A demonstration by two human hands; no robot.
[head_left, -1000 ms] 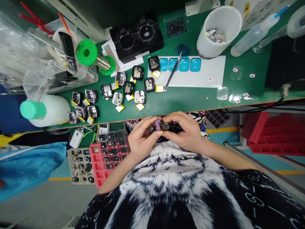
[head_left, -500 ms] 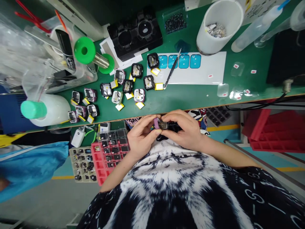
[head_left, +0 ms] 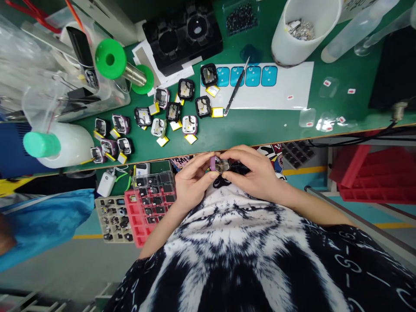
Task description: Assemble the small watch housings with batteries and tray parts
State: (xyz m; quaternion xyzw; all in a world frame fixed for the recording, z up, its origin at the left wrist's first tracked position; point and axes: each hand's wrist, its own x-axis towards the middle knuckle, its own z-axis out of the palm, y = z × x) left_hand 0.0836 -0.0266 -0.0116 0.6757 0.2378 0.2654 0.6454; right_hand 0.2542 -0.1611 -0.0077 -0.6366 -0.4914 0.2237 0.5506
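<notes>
View shifted; hands (head_left: 191, 182) (head_left: 255, 174) hold case (head_left: 212, 163) near lettered fabric (head_left: 274, 152).

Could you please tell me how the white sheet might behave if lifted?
The white sheet would probably flex, as it looks thin and flat. Its smooth-looking surface could let the tweezers lying across it slide off.

Mid-frame, fingers (head_left: 207, 179) are partly hiding a purple-rimmed case (head_left: 212, 163), its inside showing too small to tell; upper right, the top edge is cropping a white cup (head_left: 287, 48).
</notes>
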